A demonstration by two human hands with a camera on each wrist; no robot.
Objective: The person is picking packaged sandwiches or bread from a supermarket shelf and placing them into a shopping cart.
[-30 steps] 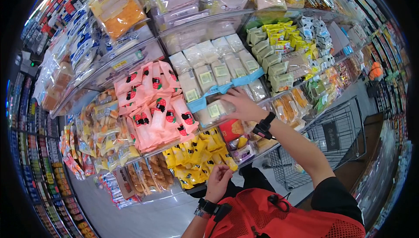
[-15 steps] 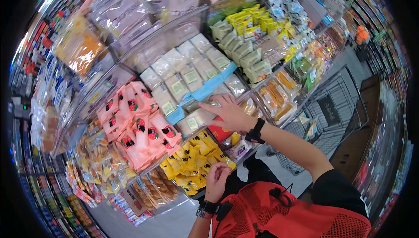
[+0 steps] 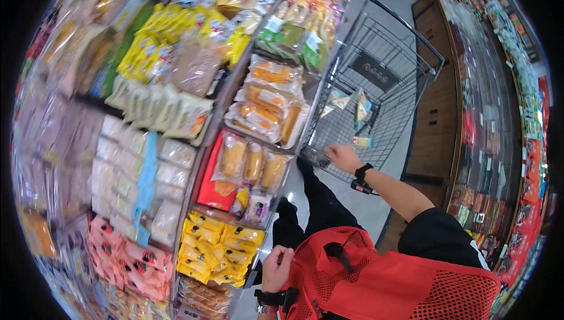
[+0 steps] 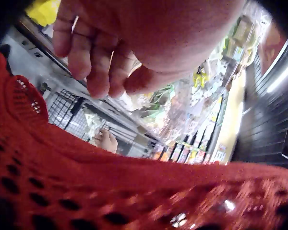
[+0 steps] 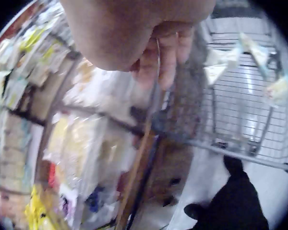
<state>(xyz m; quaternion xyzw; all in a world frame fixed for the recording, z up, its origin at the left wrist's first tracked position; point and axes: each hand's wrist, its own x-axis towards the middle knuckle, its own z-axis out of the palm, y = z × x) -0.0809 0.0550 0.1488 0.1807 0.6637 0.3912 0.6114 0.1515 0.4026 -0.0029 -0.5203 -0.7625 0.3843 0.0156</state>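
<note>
A wire shopping cart [image 3: 374,73] stands right of the display, with triangular packs [image 3: 362,110] and a small pale pack [image 3: 362,142] inside. At its near left corner is the right hand [image 3: 343,158]. In the right wrist view this hand [image 5: 149,45] has its fingers curled around the thin side rim of the cart [image 5: 221,154]. The left hand [image 3: 276,269] hangs before the red vest, loosely curled and holding nothing, close to the yellow packets [image 3: 217,249]. Its relaxed fingers [image 4: 98,79] fill the top of the left wrist view.
Bread packs [image 3: 264,111], white packs with a blue strip [image 3: 148,173] and pink packets [image 3: 132,261] fill the display at left. A wooden shelf unit [image 3: 437,103] stands beyond the cart. The person's legs [image 3: 329,205] are between display and cart.
The right hand has left the white packs and moved to the cart's corner. The head view has turned right, bringing the cart nearer its middle. The left hand stays loosely curled by the vest.
</note>
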